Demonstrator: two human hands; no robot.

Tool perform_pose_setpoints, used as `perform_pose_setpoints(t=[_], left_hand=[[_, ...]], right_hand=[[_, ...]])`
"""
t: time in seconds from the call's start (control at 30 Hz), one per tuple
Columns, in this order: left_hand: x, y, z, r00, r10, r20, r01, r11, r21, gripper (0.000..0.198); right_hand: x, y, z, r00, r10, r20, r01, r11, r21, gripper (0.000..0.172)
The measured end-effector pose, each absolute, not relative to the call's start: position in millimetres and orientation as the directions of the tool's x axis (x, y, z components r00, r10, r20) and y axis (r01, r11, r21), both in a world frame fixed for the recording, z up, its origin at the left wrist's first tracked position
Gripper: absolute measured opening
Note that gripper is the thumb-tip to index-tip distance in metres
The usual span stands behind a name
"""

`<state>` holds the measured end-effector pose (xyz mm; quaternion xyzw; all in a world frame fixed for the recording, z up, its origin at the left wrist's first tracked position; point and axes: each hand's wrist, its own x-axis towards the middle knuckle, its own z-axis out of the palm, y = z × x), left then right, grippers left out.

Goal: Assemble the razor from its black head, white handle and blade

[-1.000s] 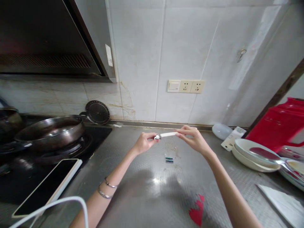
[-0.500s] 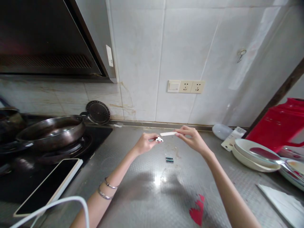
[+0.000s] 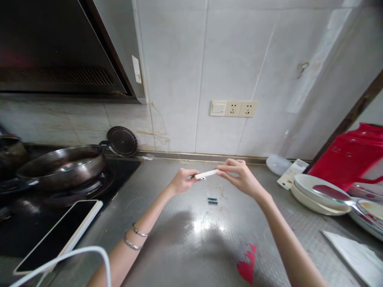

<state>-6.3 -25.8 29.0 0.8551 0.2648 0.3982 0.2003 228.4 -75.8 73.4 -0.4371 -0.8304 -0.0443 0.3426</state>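
Note:
Both my hands are raised over the steel counter (image 3: 179,239), meeting in the middle. My right hand (image 3: 242,177) pinches one end of a thin white strip (image 3: 206,174) that slants down to the left. My left hand (image 3: 181,181) is closed in a pinch at the strip's other end, where a small metal piece (image 3: 202,177) barely shows under the strip. Below the hands, two small dark batteries (image 3: 212,201) lie side by side on the counter.
A wok (image 3: 60,165) sits on the black stove at the left, with a tablet (image 3: 56,233) and a white cable (image 3: 68,259) in front of it. Stacked white plates (image 3: 320,191), a red jug (image 3: 347,155) and a white paper sheet (image 3: 356,255) are at the right. A red mark (image 3: 247,265) lies on the counter.
The white strip has tilted and come down onto the small metal piece in my left hand; the two were a little apart half a second ago. My hands have moved closer together.

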Motion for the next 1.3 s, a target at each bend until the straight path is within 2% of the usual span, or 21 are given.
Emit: perform_pose_setpoints(t=[0.1,0.23,0.4,0.6,0.83,1.1,1.3], left_hand=[[-6.1,-26.1,29.9,0.522,0.624,0.582,0.272,-0.768,0.579,0.015],[-6.2,-25.6,30.2,0.493,0.656,0.571,0.229,-0.731,0.642,0.015],[-6.8,-22.7,25.1,0.443,0.741,0.505,0.23,-0.639,0.734,0.017],[0.5,-18.3,13.4,0.386,0.81,0.441,0.057,-0.499,0.865,0.017],[4.8,-15.0,7.8,0.409,0.726,0.552,0.081,-0.632,0.771,0.014],[5.2,-16.9,7.2,0.473,0.707,0.525,0.079,-0.628,0.775,0.011],[5.2,-17.3,6.9,0.513,0.687,0.515,0.058,-0.627,0.777,0.009]], right_hand=[[234.5,-68.6,66.8,-0.324,0.687,0.65,0.797,0.569,-0.203,0.033],[245.1,-60.6,64.1,-0.233,0.694,0.682,0.791,0.543,-0.282,0.033],[236.9,-66.7,68.9,-0.197,0.721,0.664,0.724,0.564,-0.398,0.037],[221.6,-75.9,65.2,-0.228,0.771,0.594,0.721,0.544,-0.429,0.037],[219.7,-84.4,78.7,-0.149,0.763,0.629,0.722,0.519,-0.458,0.041],[206.7,-84.4,75.5,-0.139,0.766,0.627,0.85,0.418,-0.322,0.046],[217.8,-78.5,71.4,-0.203,0.776,0.597,0.847,0.446,-0.291,0.048]])
